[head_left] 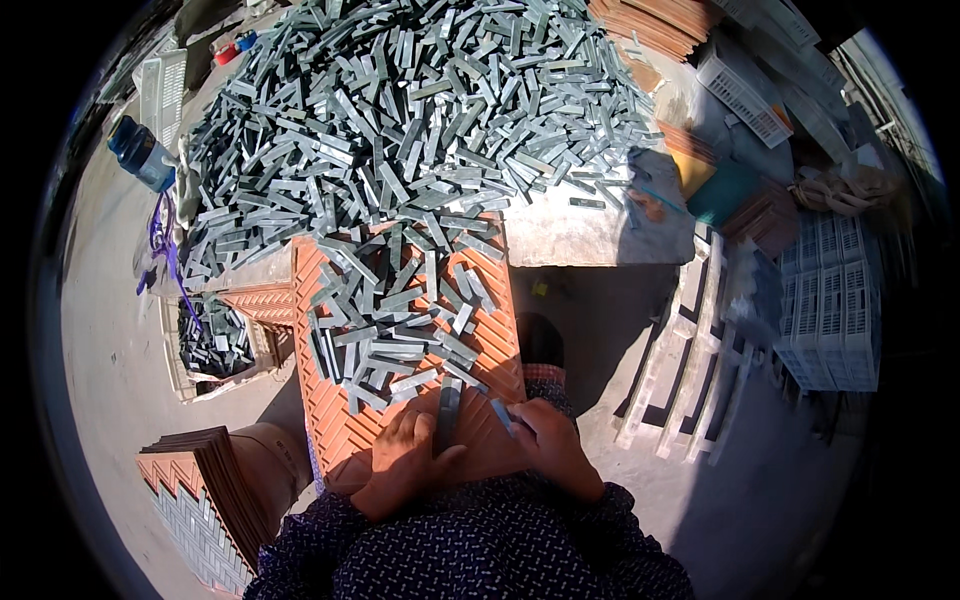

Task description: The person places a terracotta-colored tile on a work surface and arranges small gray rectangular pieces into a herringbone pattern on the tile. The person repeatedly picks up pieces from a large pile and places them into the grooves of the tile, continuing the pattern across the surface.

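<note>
Hands rest on an orange ribbed plastic tray [340, 420]: left hand [400, 462] pinches a grey stone strip [448, 412], right hand [548, 445] (fingers curled) grips a smaller grey strip [503, 415].

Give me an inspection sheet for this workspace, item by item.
Surface: orange grooved tray slopes from the grey table toward the person.
Job's things: grey strips lie loose on the tray; a huge heap of strips covers the table.
Clutter: blue bottle, small bin of strips, stack of filled trays at lower left.
Hands: left hand presses one strip onto the tray; right hand pinches another strip.
Cables: purple cord hangs by the bottle.
Surroundings: white crates and white frames on the right, in sunlight.
</note>
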